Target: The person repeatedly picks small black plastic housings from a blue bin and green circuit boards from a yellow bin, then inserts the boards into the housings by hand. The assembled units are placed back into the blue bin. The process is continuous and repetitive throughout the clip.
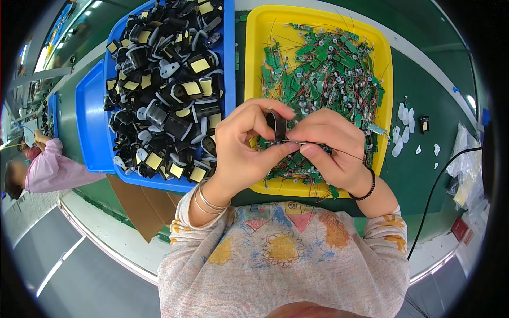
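Note:
Both my hands meet in front of my chest, over the near edge of the yellow tray [386, 85]. A curved black plastic housing [278, 125] is held between the bent fingers and thumb of my left hand [245, 139]. My right hand [331, 146] pinches a thin piece with a dark wire [347, 154] trailing to the right; it looks like a circuit board seen edge-on. The piece touches the lower end of the housing, and my fingertips hide most of it. Many green circuit boards [313, 90] with fine wires are heaped in the tray.
To the left, a blue tray [229, 58] is piled with black housings [177, 127] bearing pale yellow pads. White oval pieces [405, 116] and a small black part [424, 124] lie right, near a black cable [432, 196] and plastic bags [466, 169]. A person in pink [58, 167] sits far left.

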Motion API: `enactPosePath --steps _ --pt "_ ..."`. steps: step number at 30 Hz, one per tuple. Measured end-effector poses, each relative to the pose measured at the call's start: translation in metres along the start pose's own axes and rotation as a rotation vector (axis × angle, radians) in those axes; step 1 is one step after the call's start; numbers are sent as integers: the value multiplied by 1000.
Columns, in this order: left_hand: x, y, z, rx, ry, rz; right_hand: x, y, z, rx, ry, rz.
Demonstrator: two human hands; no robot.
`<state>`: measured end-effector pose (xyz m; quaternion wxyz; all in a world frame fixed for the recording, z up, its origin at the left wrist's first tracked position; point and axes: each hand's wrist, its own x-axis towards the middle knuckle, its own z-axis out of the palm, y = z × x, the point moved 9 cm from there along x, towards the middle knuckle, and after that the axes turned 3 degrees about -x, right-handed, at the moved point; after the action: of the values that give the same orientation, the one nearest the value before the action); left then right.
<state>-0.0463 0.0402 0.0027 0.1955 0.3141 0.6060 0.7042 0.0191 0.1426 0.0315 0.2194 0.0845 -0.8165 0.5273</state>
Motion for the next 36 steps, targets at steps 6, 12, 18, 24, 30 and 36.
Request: enactPosePath --steps 6,12,18,24,30,36 --pt "2 -7 6 130 -59 -113 -13 31 -7 277 131 305" --pt "3 20 -2 354 34 171 -18 37 -7 439 174 373" --pt "2 19 -9 178 51 203 -15 44 10 632 -53 513" --pt "2 4 -9 76 82 21 -14 48 10 513 -55 550" --pt "1 -1 -17 2 135 -66 -14 45 3 474 -11 495" --pt "-2 -29 -2 -518 23 -400 -19 46 6 674 62 529"
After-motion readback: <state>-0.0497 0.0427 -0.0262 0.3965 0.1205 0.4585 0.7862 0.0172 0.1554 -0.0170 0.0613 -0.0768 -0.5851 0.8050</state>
